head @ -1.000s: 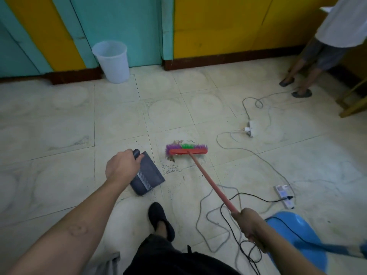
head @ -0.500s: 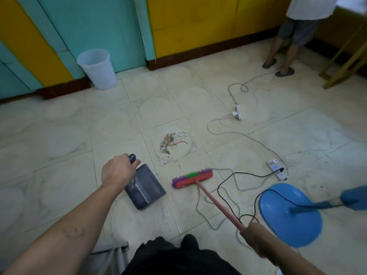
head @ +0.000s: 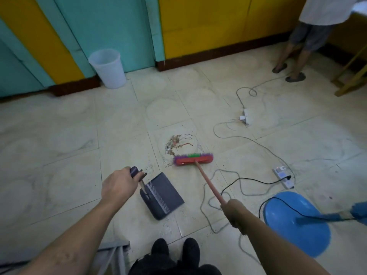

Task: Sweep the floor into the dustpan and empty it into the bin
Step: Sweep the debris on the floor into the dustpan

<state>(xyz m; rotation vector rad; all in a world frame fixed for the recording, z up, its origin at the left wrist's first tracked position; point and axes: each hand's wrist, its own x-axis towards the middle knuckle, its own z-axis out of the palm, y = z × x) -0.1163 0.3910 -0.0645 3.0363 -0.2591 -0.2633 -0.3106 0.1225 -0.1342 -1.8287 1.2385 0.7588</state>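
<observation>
Nearest you, your right hand is wrapped round the broom handle; your left hand grips the dustpan, which lies flat on the tile. Cables loop just right of the stick, and a wide stroke could snag them. The broom head sits on the near side of the debris, so a push would scatter it. The bin stands far left.

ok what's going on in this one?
A person is sweeping a tiled floor. The left hand grips the handle of a dark dustpan held low at the floor. The right hand grips the stick of a red broom. A small debris pile lies just beyond the broom head, outside the dustpan. The white bin stands by the wall, so nothing is emptied yet.
</observation>
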